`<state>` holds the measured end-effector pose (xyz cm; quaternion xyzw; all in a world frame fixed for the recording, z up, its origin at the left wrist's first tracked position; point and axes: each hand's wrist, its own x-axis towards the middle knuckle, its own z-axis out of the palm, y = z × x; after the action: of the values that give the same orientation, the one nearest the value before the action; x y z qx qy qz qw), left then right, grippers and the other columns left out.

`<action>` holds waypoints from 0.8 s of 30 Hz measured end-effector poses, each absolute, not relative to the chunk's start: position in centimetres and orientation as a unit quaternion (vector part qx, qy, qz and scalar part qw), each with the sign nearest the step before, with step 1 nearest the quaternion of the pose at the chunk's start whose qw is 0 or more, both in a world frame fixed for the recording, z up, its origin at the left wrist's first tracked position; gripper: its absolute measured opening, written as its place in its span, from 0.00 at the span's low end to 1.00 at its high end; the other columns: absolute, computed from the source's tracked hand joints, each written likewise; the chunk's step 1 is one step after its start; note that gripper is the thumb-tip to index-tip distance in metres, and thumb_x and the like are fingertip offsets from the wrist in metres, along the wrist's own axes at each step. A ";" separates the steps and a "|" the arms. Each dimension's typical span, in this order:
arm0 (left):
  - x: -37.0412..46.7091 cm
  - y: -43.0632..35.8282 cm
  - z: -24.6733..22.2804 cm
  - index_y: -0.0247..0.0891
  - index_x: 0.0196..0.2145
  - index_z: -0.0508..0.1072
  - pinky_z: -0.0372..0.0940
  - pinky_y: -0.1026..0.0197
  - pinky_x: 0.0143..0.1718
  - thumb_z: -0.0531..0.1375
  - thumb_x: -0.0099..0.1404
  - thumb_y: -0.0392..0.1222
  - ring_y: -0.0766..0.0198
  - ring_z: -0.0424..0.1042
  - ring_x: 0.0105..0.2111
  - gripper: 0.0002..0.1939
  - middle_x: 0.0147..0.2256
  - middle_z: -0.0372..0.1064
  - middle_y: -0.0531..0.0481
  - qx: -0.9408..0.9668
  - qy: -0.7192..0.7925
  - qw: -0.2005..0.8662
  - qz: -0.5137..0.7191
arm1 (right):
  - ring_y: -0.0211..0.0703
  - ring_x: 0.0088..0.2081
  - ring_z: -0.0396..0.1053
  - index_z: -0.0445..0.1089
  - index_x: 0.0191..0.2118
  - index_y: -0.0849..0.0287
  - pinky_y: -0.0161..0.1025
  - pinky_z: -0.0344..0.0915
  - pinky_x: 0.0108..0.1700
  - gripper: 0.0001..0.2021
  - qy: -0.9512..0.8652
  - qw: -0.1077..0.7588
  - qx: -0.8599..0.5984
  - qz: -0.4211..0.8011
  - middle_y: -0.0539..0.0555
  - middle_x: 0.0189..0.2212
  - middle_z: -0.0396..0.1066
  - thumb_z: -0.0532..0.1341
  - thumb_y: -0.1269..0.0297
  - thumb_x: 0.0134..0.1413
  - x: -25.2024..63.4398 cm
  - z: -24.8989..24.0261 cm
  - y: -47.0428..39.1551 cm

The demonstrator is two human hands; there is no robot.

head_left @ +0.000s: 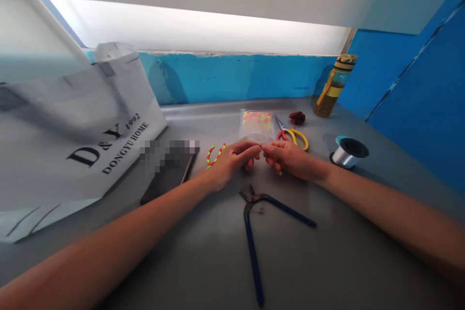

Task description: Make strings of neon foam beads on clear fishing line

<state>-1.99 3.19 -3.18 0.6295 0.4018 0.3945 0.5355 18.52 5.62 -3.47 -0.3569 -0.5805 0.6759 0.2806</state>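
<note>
My left hand (238, 160) and my right hand (285, 156) meet at the fingertips over the middle of the table. Both are closed in a pinch, and what lies between the fingers is too small to make out. Left of my left hand is a curved string of red and green beads (214, 157), partly covered by that hand. Just beyond my fingers lies a clear plastic bag (257, 125) of red and yellow-green beads. Pliers with blue handles (250, 198) rest spread apart on the table, nearer to me than the hands.
Yellow-and-red-handled scissors (293, 136) lie behind my right hand, near a dark red bundle (297, 117). At right stands a spool of clear line (350, 153); a bottle (334, 87) is at the back. A white bag (83, 131) and a dark flat device (170, 174) occupy the left.
</note>
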 end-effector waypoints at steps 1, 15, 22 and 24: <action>-2.0 3.1 -3.1 0.39 0.36 0.78 0.61 0.63 0.30 0.63 0.61 0.54 0.65 0.65 0.26 0.15 0.29 0.71 0.51 0.631 0.402 0.538 0.389 | 0.31 0.21 0.61 0.67 0.31 0.60 0.30 0.61 0.20 0.18 -0.582 0.281 -0.357 0.674 0.47 0.23 0.67 0.66 0.49 0.54 18.5 -3.5 5.6; -1.7 3.0 -3.2 0.38 0.36 0.79 0.57 0.65 0.26 0.67 0.58 0.50 0.67 0.65 0.25 0.13 0.30 0.75 0.49 0.623 0.418 0.528 0.397 | 0.31 0.20 0.63 0.68 0.31 0.60 0.29 0.61 0.20 0.18 -0.604 0.291 -0.364 0.646 0.48 0.24 0.69 0.67 0.49 0.53 18.5 -4.0 5.6; -1.6 2.9 -3.2 0.39 0.33 0.80 0.56 0.65 0.24 0.68 0.57 0.48 0.67 0.64 0.24 0.11 0.28 0.74 0.50 0.611 0.426 0.534 0.401 | 0.31 0.20 0.63 0.68 0.30 0.60 0.29 0.61 0.19 0.17 -0.608 0.292 -0.366 0.641 0.48 0.23 0.69 0.68 0.50 0.52 18.4 -4.1 5.7; -1.7 3.0 -3.3 0.39 0.32 0.80 0.54 0.65 0.22 0.68 0.57 0.49 0.67 0.63 0.23 0.11 0.26 0.73 0.51 0.607 0.434 0.531 0.401 | 0.31 0.20 0.62 0.68 0.30 0.60 0.30 0.61 0.20 0.17 -0.606 0.292 -0.363 0.644 0.48 0.23 0.69 0.68 0.50 0.53 18.4 -4.1 5.7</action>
<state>-1.66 2.98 -3.29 0.6073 0.4339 0.4009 0.5313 18.40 5.65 -4.12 -0.3633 -0.6059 0.6444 0.2924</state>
